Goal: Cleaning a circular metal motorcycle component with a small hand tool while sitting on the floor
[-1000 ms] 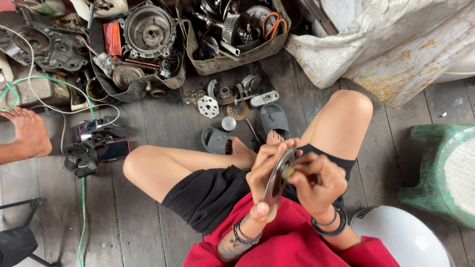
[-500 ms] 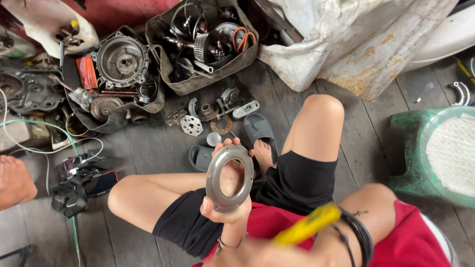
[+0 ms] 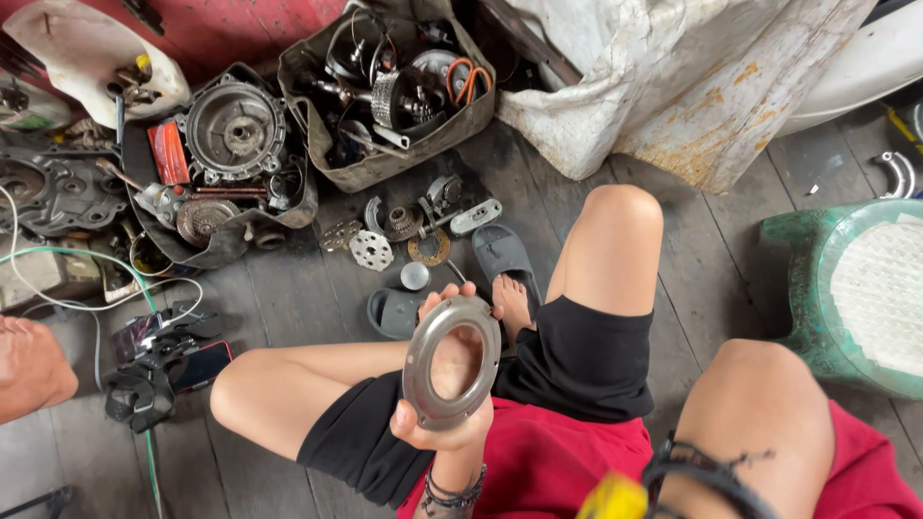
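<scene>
Left hand (image 3: pixel 444 423) is holding up a flat metal ring (image 3: pixel 452 362), palm behind it, thumb hooked on the lower rim and fingertips curling over the top edge. You can see the palm right through the hole in the middle. It sits just above the lap, over the black shorts (image 3: pixel 577 360) and red shirt (image 3: pixel 548 461).

Right hand is basically out of frame. Only the forearm with a stack of dark bracelets (image 3: pixel 697 471) shows at the bottom, plus a blurry yellow thing (image 3: pixel 612 498) beside it, so can't tell whether that hand is gripping anything.

Past the ring there's a bare foot in a grey sandal (image 3: pixel 503 258) on the wooden floor (image 3: pixel 288 298), then small gears and discs (image 3: pixel 371 250) scattered around. Further back sits a grimy tray of engine parts (image 3: pixel 231 135) and a bin of greasy parts (image 3: pixel 389 86). Green stool (image 3: pixel 846 288) off to the right, and somebody else's foot (image 3: pixel 34 365) at the left edge.
</scene>
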